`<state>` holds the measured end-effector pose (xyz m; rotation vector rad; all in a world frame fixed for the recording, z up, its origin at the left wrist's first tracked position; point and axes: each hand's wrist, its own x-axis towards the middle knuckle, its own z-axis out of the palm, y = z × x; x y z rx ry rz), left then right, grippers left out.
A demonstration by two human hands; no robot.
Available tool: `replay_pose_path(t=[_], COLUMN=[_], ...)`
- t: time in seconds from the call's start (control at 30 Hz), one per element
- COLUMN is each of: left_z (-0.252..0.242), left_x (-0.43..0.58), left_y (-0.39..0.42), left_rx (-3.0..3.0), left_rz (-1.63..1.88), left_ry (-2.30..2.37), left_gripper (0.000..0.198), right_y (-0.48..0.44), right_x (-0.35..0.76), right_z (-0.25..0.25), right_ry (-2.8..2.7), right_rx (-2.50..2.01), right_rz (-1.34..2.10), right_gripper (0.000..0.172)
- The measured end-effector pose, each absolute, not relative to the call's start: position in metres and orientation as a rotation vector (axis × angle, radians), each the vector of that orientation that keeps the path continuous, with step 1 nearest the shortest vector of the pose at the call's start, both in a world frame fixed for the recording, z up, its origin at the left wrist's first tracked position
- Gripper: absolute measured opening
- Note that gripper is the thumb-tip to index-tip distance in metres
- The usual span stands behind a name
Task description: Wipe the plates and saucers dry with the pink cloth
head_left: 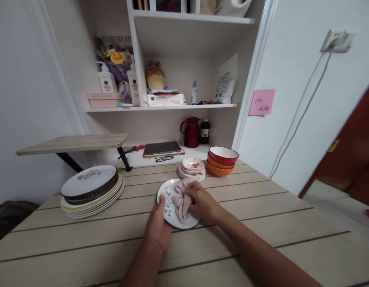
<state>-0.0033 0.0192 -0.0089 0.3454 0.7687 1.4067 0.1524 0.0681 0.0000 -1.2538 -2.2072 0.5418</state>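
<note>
In the middle of the head view, my left hand [159, 225] grips the near left rim of a white plate [166, 199] with a dark edge and a leaf-like print, its thumb on top. The plate is held tilted above the wooden table. My right hand [202, 203] pinches a crumpled pale pink cloth [180, 201], which lies against the plate's face. Part of the cloth and the plate's right side are hidden behind my right fingers. Just beyond the plate sit small patterned dishes [193, 164] on a stack of small white plates [192, 175].
A stack of large plates [91, 195] stands at the left, beside a raised wooden shelf [73, 141]. Orange and red bowls [222, 159] are stacked at the back right. Behind are glasses [164, 158], a laptop [162, 148], a red jug [191, 132] and a dark bottle [204, 131].
</note>
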Motion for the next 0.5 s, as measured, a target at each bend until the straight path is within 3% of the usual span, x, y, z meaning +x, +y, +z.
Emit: replay_pose_path(t=[0.17, 0.33, 0.5], left_z=[-0.009, -0.006, -0.007], left_x=[-0.003, -0.003, -0.003], left_y=[0.020, 0.018, 0.017], left_rx=[0.339, 0.333, 0.368], left_rz=[1.433, 1.387, 1.389], left_ry=[0.758, 0.785, 0.758], left_gripper=[0.044, 0.043, 0.046], right_y=[0.067, 0.062, 0.061], right_x=[0.156, 0.160, 0.149], right_z=[0.005, 0.013, 0.009], right_ry=[-2.296, -2.455, -2.334], right_rx=[-1.248, -1.084, -1.231], right_rz=[0.344, 0.507, 0.397], right_gripper=[0.035, 0.043, 0.026])
